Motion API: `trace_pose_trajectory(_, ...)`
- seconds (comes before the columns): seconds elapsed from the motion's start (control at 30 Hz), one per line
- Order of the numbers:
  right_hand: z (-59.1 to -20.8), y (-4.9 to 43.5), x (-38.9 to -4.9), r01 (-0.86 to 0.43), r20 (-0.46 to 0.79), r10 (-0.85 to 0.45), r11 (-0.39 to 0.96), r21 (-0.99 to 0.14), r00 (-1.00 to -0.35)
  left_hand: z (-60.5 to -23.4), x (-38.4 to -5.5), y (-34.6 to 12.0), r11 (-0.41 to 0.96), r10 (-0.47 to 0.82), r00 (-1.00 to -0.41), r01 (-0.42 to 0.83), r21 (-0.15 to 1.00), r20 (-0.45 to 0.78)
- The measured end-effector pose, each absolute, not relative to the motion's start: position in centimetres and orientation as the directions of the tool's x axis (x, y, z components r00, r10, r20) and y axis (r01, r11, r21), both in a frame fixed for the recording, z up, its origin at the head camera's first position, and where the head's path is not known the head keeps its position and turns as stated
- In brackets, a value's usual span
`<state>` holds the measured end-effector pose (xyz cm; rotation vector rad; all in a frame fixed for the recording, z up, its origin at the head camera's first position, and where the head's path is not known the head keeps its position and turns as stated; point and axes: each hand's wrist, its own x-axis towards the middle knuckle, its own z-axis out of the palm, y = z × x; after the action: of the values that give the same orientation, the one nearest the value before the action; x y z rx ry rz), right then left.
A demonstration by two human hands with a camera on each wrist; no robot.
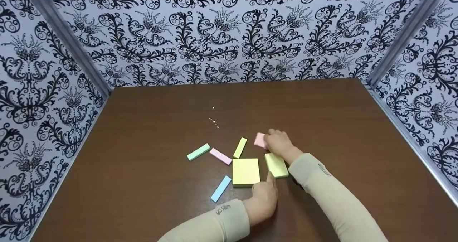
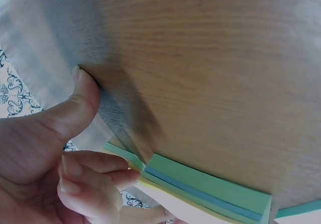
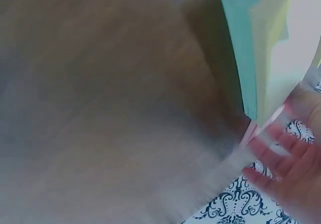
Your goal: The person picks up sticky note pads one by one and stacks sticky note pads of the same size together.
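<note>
My left hand (image 1: 265, 197) reaches in from the front, its index finger extended to the near edge of a small yellow sticky-note pad (image 1: 276, 165). In the left wrist view the thumb stands away from the curled fingers. Left of that hand lies a larger, square yellow sticky-note pad (image 1: 245, 172); green and blue layers (image 2: 210, 186) show along its side. Beyond the small yellow pad, my right hand (image 1: 281, 143) pinches the right side of a pink sticky-note pad (image 1: 260, 140). The right wrist view is blurred, with the pink pad (image 3: 249, 132) partly hidden behind the small yellow one (image 3: 281, 53).
Narrow strip pads lie left of the square pad: green (image 1: 199, 151), pink (image 1: 220, 156), yellow (image 1: 240, 148) and blue (image 1: 220, 188). Small pale specks (image 1: 214, 121) dot the brown table (image 1: 154, 113) farther back. Patterned walls (image 1: 214, 30) border its back and sides.
</note>
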<state>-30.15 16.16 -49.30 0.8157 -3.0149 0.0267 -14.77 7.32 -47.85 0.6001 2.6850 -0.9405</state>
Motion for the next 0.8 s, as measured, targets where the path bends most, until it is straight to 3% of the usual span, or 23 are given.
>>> trace_pose_trajectory(0.17, -49.2, 17.7, -29.7, -0.205, -0.031, -0.207, 0.978, -0.044, -0.978, -48.0, -14.7, 7.0, 0.701, 0.326, -0.891, 0.453, -0.551, -0.317)
trace_pose_trajectory(0.33, -48.4, 19.0, -29.1, 0.028, -0.183, 0.007, 0.993, -0.114, -0.983, -48.5, -15.0, 6.6, 0.668, 0.352, -0.875, 0.483, -0.566, -0.332)
trace_pose_trajectory(0.5, -47.7, 19.8, -28.8, 0.057, -0.271, 0.025, 0.992, -0.114, -0.962, -48.6, -15.1, 6.4, 0.609, 0.365, -0.855, 0.518, -0.600, -0.367)
trace_pose_trajectory(0.8, -48.6, 20.5, -29.5, 0.007, -0.166, -0.033, 0.972, -0.233, -0.986, -48.6, -14.8, 6.3, 0.621, 0.384, -0.859, 0.511, -0.594, -0.338)
